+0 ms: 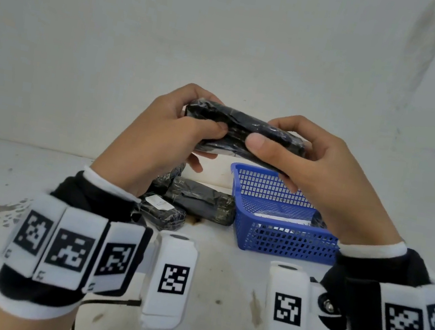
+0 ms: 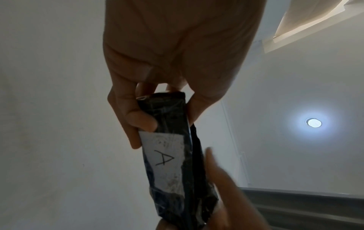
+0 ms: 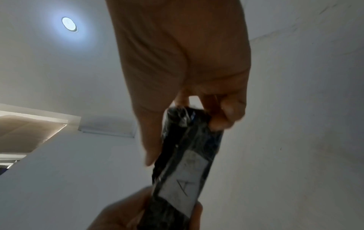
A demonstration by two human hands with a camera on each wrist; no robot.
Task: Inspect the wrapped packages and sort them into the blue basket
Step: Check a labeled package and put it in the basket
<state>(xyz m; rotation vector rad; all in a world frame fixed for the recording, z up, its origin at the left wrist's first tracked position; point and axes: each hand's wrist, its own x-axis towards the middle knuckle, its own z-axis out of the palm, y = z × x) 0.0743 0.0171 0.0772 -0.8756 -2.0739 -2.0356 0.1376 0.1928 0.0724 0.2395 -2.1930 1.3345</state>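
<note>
Both wrists wear marker-tagged bands nearest the camera. Beyond them, the left hand (image 1: 154, 137) and right hand (image 1: 321, 170) grip opposite ends of a black wrapped package (image 1: 244, 136), raised above the table (image 1: 0, 215) and the blue basket (image 1: 281, 239). Its white label (image 2: 163, 157) reads "A". More packages (image 1: 199, 199) lie left of the basket.

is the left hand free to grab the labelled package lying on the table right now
Probably not yet: the left hand and right hand both grip the held package. The labelled package lies uncovered below, so the path looks free once it lets go.
</note>
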